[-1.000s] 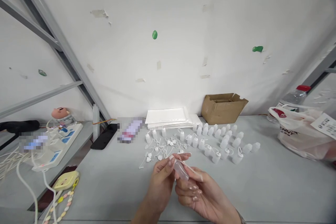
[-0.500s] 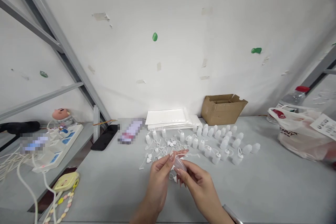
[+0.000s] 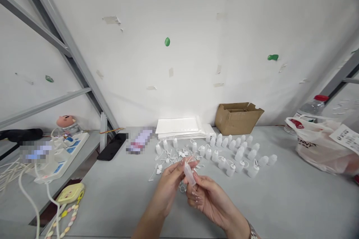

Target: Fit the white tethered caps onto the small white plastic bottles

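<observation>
White bottle [image 3: 190, 175]: small, cloudy, a bit see-through, smooth and round like a tube; it leans, with its top toward the left.
Left hand [image 3: 168, 185]: fingers pinch its top end.
Right hand [image 3: 210, 198]: fingers hold its lower end.
Grey surface [image 3: 126, 201]: under the held bottle, with more little bottles [image 3: 230, 171] standing on it.

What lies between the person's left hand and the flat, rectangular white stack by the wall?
In the head view, scattered small white plastic pieces with thin tails lie nearer the left hand; small translucent white bottles stand beyond, nearer the stack.
</observation>
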Action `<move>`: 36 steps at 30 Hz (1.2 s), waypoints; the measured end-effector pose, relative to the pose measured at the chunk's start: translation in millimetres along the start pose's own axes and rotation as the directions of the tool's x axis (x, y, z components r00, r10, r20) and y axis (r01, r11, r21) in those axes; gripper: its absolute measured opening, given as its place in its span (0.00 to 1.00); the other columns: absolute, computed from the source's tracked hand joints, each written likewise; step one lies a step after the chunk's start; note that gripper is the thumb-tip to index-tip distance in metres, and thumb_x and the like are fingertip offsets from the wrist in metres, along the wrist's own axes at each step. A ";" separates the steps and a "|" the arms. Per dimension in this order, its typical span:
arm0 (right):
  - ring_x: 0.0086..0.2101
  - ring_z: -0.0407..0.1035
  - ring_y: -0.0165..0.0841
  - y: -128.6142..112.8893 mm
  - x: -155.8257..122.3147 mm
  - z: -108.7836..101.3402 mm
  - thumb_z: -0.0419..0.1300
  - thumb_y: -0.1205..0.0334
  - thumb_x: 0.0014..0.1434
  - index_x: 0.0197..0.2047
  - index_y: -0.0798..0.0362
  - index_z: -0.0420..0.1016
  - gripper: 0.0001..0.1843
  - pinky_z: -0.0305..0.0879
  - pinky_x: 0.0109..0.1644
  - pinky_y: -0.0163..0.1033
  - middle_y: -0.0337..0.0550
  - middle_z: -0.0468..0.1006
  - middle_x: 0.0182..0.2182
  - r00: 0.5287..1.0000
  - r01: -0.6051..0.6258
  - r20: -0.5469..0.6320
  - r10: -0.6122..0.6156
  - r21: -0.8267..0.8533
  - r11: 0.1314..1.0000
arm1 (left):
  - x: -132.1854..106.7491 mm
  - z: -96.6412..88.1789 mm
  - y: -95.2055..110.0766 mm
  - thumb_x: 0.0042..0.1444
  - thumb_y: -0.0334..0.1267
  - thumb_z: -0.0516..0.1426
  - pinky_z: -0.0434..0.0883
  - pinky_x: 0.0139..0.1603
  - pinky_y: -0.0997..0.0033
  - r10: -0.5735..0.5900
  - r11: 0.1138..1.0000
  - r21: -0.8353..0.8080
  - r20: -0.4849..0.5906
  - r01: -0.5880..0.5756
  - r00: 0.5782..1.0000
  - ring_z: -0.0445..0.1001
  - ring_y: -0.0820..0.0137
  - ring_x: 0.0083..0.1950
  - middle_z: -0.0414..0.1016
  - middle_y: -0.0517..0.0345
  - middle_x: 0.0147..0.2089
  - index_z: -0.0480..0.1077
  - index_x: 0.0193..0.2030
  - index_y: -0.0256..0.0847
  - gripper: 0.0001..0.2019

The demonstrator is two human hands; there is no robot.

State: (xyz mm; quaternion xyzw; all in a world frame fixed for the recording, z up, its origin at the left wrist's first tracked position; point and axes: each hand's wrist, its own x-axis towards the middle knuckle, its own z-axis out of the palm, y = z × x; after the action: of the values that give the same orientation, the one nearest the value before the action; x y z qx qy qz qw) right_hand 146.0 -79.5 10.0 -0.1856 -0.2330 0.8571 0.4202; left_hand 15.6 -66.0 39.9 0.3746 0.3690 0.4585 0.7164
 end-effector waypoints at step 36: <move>0.24 0.61 0.27 -10.8 -9.1 -1.7 0.62 0.52 0.50 0.30 0.55 0.77 0.14 0.59 0.34 0.36 0.40 0.73 0.24 0.879 0.246 -0.250 -0.406 -0.491 0.835 | 5.5 -43.4 2.2 0.50 0.49 0.54 0.64 0.44 0.63 0.321 0.610 0.792 -0.253 0.005 0.913 0.71 0.62 0.41 0.75 0.51 0.40 0.73 0.37 0.41 0.16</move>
State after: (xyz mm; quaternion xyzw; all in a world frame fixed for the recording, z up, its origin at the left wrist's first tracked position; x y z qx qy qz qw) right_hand 159.0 -80.6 15.8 -0.3803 -0.3741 0.6489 0.5426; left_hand -21.3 -51.6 21.3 0.5849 0.6232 0.3782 0.3556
